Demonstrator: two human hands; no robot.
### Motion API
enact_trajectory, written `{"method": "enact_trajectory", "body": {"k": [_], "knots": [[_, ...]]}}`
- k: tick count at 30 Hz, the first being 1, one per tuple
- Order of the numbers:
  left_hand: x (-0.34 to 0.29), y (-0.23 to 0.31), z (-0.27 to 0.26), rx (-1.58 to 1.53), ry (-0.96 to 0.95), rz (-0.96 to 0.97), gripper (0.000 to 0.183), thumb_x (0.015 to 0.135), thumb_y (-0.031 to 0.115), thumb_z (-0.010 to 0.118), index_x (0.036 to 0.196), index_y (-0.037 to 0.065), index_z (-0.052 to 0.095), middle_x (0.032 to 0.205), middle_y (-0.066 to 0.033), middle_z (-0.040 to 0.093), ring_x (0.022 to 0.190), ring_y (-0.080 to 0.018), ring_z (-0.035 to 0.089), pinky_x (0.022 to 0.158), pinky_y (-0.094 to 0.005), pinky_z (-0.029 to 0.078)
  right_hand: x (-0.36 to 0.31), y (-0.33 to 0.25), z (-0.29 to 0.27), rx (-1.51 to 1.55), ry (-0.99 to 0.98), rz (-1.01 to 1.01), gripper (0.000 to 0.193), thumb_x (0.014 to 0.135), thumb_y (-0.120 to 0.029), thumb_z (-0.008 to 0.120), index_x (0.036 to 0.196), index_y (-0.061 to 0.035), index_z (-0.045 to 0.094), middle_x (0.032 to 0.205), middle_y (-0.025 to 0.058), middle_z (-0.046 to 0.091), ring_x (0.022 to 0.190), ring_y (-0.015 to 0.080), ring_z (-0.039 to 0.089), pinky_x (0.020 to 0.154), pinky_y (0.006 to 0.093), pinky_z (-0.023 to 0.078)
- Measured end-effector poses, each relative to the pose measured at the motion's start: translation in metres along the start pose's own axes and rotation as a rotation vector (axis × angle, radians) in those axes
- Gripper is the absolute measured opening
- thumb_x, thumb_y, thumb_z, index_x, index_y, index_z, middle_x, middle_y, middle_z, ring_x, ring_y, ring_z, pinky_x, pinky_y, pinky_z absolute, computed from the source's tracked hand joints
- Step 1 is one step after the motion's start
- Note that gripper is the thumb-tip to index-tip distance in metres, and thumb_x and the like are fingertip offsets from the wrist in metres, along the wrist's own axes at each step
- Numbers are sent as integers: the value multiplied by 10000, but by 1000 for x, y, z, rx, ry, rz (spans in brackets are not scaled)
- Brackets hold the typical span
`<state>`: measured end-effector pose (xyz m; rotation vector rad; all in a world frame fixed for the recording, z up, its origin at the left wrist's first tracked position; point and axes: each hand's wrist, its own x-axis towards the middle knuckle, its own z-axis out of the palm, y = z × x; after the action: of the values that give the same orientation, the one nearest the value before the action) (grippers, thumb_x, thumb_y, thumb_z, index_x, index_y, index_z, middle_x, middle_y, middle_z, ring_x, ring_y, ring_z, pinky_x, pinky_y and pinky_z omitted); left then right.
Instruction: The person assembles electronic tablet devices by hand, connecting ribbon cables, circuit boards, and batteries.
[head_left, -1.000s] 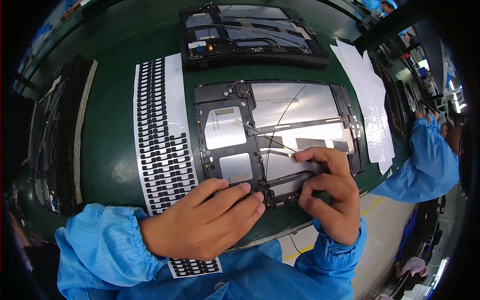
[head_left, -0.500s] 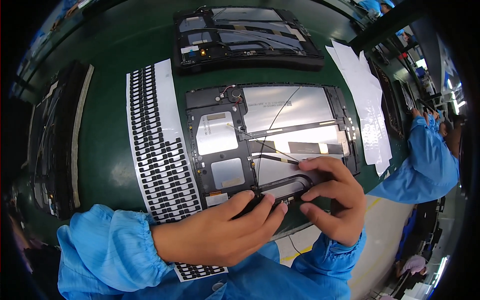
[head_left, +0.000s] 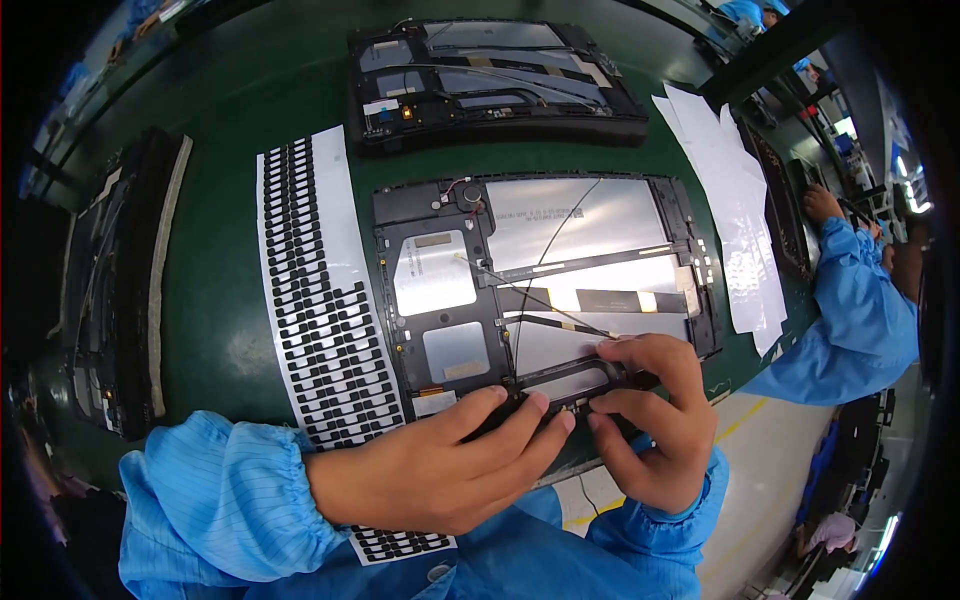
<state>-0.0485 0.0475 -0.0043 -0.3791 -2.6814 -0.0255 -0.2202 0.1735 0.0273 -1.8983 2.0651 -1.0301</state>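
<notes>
A partly assembled tablet-like device (head_left: 455, 210) lies in front of me, its black frame and silver metal plates facing up. My left hand (head_left: 450, 465) reaches across its near edge, fingers stretched out and fingertips touching the frame; its thumb is hidden. At the near right part of that edge is my right hand (head_left: 660, 420). Its thumb and a finger come together there, and whatever is between them cannot be made out. Another fingertip touches the device by the end of a thin dark cable (head_left: 540, 298) that slants over the plates.
Left of the device lies a white sheet (head_left: 345, 250) with rows of black stickers. A similar device (head_left: 500, 85) sits behind, and another (head_left: 110, 290) at the far left. White sheets (head_left: 735, 220) lie on the right. A co-worker's blue sleeve (head_left: 850, 310) is beyond them.
My right hand has shifted slightly down and left, its thumb and finger drawing together at the device's edge. My left hand stays in about the same place.
</notes>
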Motion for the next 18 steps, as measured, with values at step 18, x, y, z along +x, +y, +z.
{"method": "enact_trajectory", "body": {"k": [18], "knots": [[-1,5,-9,9,-8,11,206,829,159,500,950,50,626,1157,-127,546,1075,-254,503,884,-381,392,-15,0,15,-340,99,-332,282,509,-49,594,788,-12,604,914,100,565,858,274,530,775,432,419]]}}
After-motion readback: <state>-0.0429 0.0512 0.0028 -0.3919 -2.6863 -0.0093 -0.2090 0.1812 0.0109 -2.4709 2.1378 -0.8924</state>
